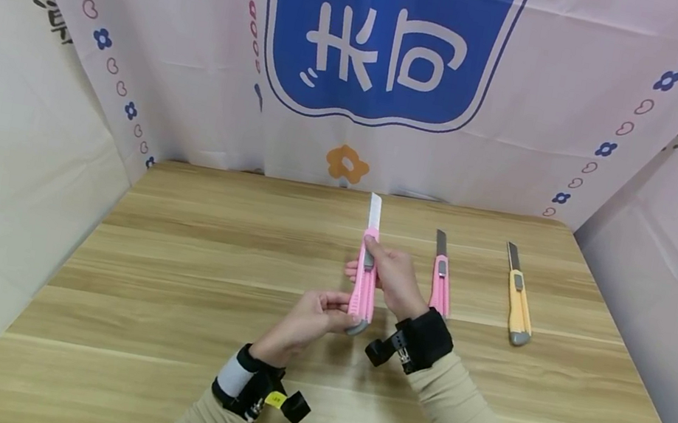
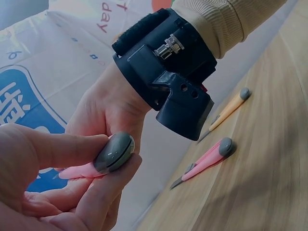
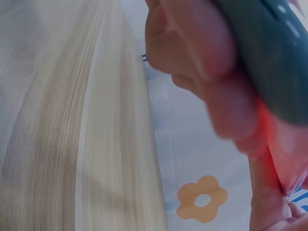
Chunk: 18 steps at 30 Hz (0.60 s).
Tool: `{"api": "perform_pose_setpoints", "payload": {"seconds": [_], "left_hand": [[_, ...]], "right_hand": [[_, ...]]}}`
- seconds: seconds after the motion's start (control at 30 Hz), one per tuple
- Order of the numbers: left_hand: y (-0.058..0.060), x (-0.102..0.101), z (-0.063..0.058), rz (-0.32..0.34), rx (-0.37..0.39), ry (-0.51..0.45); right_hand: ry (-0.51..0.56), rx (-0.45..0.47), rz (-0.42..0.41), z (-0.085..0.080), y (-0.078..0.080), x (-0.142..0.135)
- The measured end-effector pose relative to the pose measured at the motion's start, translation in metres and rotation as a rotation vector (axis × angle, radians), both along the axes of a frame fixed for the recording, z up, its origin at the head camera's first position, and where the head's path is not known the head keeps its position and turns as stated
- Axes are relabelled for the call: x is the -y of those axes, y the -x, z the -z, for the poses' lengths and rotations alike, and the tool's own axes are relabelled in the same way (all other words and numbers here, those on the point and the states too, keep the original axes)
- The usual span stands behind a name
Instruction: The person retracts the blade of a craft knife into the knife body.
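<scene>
Both hands hold a pink utility knife (image 1: 363, 298) above the table, its long blade (image 1: 375, 211) extended and pointing away from the person. The left hand (image 1: 310, 319) pinches the grey end of the handle between thumb and fingers; in the left wrist view that grey end cap (image 2: 114, 153) shows up close. Farther up the handle, the right hand (image 1: 395, 277) grips it, with the thumb by the grey slider (image 1: 369, 261). In the right wrist view the grey cap (image 3: 274, 57) looms large and blurred, beside the left fingers.
A second pink utility knife (image 1: 442, 285) lies right of the hands, partly behind the right wrist. Farther right lies a yellow utility knife (image 1: 518, 309). Both have blades out, pointing to the back. A printed cloth (image 1: 201, 69) hangs behind the wooden table (image 1: 162, 302).
</scene>
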<state>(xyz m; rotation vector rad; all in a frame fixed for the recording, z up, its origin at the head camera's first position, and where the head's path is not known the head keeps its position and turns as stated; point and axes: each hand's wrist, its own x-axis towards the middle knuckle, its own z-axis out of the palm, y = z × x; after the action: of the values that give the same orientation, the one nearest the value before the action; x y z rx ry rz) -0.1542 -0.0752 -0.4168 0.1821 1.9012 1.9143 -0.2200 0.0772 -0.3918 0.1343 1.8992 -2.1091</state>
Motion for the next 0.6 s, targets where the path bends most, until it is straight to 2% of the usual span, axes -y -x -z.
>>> {"api": "perform_pose_setpoints", "payload": {"seconds": [0.33,0.6], "left_hand": [[-0.0001,-0.0002,0.0009,0.013,-0.003,0.000],[-0.0014,-0.0014,-0.0014,0.017,0.003,-0.009]], "right_hand": [[0.046,-0.051,0.002,0.0007,0.0003,-0.0007],[0.028,-0.049,0.014,0.0006,0.0002,-0.0019]]}}
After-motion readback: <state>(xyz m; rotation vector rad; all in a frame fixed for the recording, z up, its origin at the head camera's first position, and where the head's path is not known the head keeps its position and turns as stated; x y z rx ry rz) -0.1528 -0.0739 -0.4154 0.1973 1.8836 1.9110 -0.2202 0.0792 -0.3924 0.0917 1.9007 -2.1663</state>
